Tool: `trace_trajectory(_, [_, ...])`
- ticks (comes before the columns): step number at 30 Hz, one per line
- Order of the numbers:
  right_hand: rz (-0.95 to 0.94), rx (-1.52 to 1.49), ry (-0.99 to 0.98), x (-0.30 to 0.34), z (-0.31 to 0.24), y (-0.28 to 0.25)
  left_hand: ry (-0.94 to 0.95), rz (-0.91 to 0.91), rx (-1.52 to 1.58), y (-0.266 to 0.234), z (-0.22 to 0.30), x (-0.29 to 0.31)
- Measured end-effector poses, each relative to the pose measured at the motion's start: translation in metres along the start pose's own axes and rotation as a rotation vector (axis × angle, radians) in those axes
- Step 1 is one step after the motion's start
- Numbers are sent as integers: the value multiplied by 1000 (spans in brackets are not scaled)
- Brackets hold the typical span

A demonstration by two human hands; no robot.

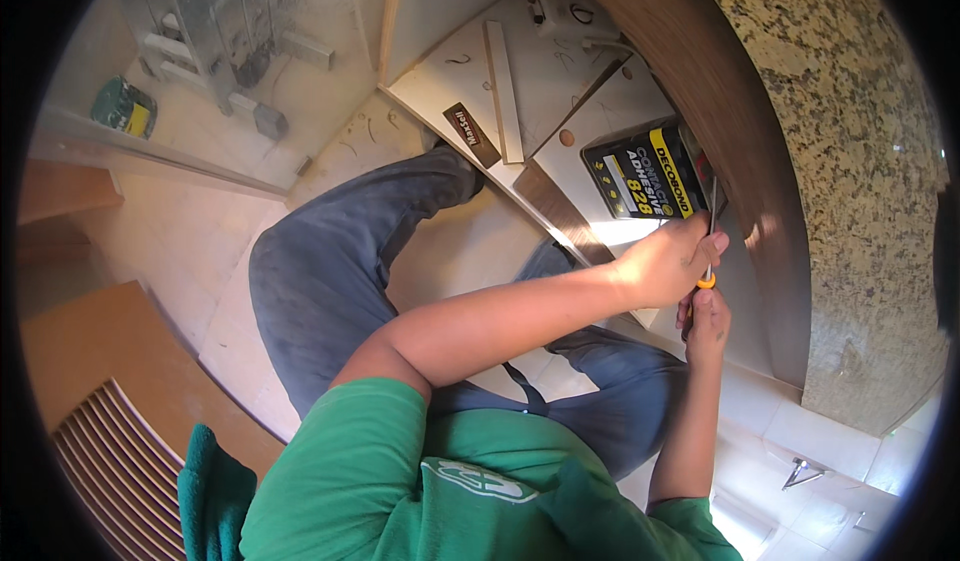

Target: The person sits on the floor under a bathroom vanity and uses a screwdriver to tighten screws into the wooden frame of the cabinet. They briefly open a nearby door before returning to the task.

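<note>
A screwdriver (707, 282) with a yellow and dark handle stands roughly upright in the picture. My right hand (710, 323) is closed around its handle, from below. Just above, my left hand (662, 263) pinches the metal shaft between its fingers. The shaft's tip runs up beside a brown wood-grain panel (745, 121); what it touches I cannot make out. Right behind my left hand sits a black and yellow rectangular tin (625, 176), on a white board (560, 176) inside the cabinet.
A speckled stone slab (860, 161) borders the panel on the right. A pale wooden strip (503, 91) and a white box (572, 13) with a cable lie deeper in. Left are a green and yellow roll (125, 108) and a slatted panel (115, 471). A metal piece (800, 474) lies lower right.
</note>
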State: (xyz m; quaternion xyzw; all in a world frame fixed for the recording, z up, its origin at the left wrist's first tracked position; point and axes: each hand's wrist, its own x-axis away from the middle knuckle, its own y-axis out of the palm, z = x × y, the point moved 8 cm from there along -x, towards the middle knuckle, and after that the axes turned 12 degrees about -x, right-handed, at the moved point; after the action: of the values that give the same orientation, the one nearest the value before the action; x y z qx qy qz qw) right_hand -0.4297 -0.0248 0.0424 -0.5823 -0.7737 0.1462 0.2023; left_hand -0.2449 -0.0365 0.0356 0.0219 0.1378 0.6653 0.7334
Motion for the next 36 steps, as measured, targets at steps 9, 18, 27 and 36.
trace_trajectory(9, [29, 44, -109, -10, 6, -1, 64, -26, -31, 2, 1, -4])
trace_trajectory(18, [47, -5, -170, -9, 14, -1, 128, -39, -117, 11, 4, -6])
trace_trajectory(27, [112, 72, -131, -4, 7, -1, 23, -17, -26, 10, 4, -7])
trace_trajectory(36, [97, 97, -77, -5, 10, 4, -32, 23, 37, 8, -1, -5])
